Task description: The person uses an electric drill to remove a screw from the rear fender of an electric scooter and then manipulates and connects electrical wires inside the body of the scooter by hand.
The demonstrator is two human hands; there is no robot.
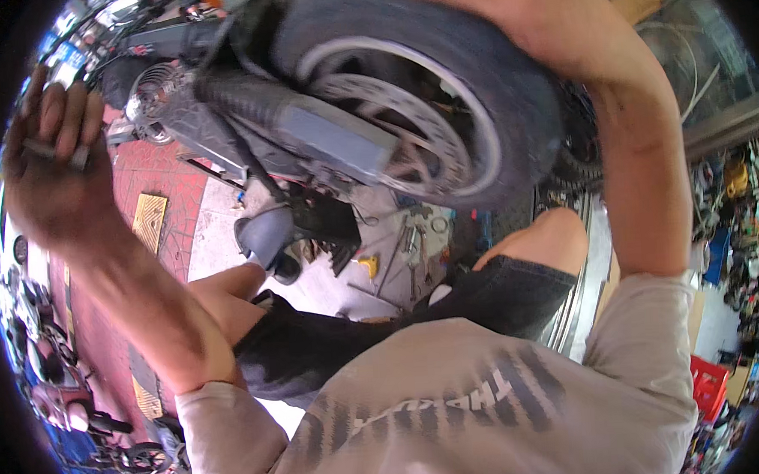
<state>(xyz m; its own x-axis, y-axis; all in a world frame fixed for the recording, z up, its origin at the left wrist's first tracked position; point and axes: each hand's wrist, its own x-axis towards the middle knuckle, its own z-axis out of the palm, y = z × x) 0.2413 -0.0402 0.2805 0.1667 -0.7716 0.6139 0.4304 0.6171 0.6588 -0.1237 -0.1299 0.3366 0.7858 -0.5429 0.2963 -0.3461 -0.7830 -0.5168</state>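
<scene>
My left hand [58,168] is raised at the far left, fingers curled round a small grey metal piece [53,153] whose kind I cannot make out. Across the top, my right forearm [548,13] arches over a black tyre [518,101]; the hand itself lies beyond the upper edge. The tyre sits on a motorcycle wheel with a silver rim and a perforated brake disc [456,134]. Left of the disc is a long grey block-shaped part [336,140] with a ribbed black section. The wheel stands in front of me, above my knees.
Wrenches [413,274] and other tools lie on the pale floor below the wheel, near a yellow object [368,267]. A yellow striped plate [149,221] rests on red paving. Parked motorbikes [51,366] line the left; a red box [709,387] and cluttered parts fill the right.
</scene>
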